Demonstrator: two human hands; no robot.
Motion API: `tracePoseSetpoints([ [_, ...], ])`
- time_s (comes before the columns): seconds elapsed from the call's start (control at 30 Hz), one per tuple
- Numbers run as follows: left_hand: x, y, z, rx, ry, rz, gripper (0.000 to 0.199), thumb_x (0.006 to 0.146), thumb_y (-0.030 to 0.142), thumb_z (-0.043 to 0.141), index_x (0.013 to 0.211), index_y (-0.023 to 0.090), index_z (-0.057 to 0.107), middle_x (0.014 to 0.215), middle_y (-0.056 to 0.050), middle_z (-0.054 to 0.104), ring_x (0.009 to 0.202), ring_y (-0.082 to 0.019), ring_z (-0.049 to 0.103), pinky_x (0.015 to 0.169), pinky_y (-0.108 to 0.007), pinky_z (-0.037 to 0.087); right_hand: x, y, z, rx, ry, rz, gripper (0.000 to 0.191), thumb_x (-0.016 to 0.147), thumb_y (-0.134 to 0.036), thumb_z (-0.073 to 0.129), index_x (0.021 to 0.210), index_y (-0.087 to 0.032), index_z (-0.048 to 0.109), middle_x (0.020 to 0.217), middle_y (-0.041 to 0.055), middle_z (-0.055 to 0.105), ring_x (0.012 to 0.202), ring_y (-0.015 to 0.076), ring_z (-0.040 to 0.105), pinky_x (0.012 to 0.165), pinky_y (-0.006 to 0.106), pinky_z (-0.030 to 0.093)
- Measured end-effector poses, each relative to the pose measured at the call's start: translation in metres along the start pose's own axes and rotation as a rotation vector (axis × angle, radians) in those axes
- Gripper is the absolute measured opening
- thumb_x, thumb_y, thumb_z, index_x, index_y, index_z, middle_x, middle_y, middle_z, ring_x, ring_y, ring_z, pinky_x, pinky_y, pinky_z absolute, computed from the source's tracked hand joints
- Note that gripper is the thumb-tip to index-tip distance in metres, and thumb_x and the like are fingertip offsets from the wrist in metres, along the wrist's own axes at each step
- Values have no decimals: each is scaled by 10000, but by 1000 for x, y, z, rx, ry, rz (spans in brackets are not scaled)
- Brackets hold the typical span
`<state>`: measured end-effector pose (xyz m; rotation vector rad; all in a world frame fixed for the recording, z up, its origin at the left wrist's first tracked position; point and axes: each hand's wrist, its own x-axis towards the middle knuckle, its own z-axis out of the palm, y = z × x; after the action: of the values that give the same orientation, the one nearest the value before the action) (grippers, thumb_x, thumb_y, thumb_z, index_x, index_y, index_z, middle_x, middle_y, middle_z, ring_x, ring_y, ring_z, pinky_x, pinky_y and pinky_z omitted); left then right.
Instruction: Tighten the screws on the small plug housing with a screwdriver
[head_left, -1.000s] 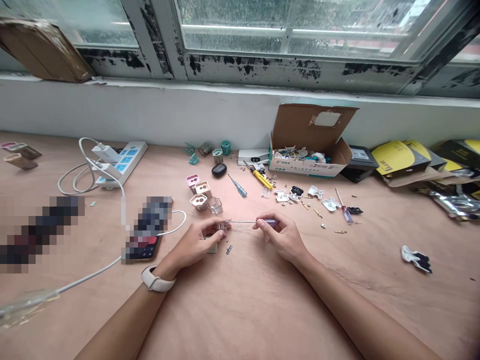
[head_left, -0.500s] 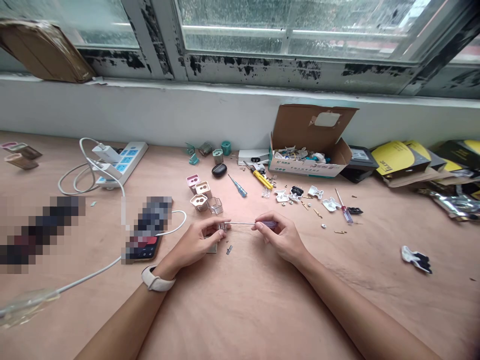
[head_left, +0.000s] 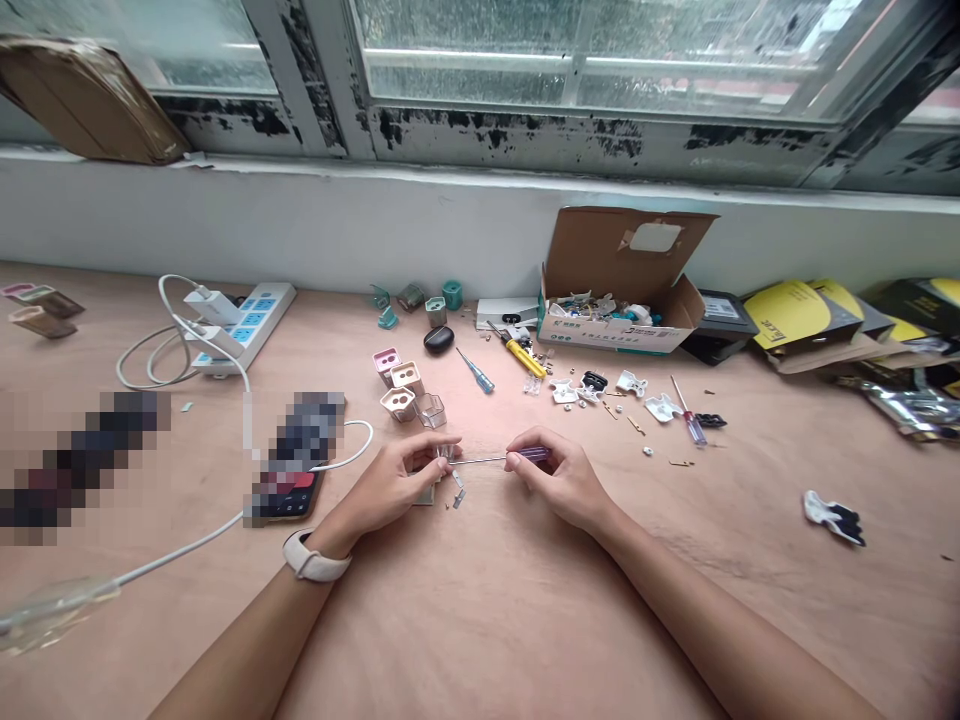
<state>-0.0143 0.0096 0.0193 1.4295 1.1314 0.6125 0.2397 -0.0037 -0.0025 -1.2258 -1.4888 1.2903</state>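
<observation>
Between the thumb and fingers of my left hand is a small clear piece, partly hidden by the fingertips. My right hand grips the purple handle of a screwdriver. Its thin metal shaft points left, and the tip is at the clear piece. Just below the left fingertips lie small metal blades and a tiny screw. A greenish piece shows partly under my left hand. Beyond that hand stand pink and beige sharpeners and a clear container.
A phone with a white cable lies left, near a power strip. Behind are a black case, a yellow-handled tool and an open carton. Loose white parts and another screwdriver lie right.
The screwdriver's shaft has tilted, with its tip slightly lower against the clear piece. A second small metal blade now shows just below my left fingertips, above the first one.
</observation>
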Motion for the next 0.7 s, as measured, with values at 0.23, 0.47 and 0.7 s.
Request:
tracePoseSetpoints([
  [0.23,0,-2,0,-12,16,-2,476,916,461,658,1298,177,657,1228,-107,724,1069,-225,701,995,-348,574,-1,-3,2,-62,3,-19,157,891,-341,677,849,-190,674,771,29,675,685,168,637,598,268,486],
  [0.47,0,-4,-1,-17,25,-7,473,922,455,648,1315,192,645,1244,-99,714,1085,-216,691,955,-324,587,0,-5,3,-131,-9,-52,136,888,-316,654,836,-191,663,729,9,647,634,146,593,571,253,455],
  [0.7,0,-5,0,-21,29,-9,458,923,440,649,1302,182,641,1252,-104,706,1130,-224,678,998,-335,573,0,-4,3,-97,14,-23,162,893,-338,662,824,-192,657,719,6,630,612,141,576,554,256,447],
])
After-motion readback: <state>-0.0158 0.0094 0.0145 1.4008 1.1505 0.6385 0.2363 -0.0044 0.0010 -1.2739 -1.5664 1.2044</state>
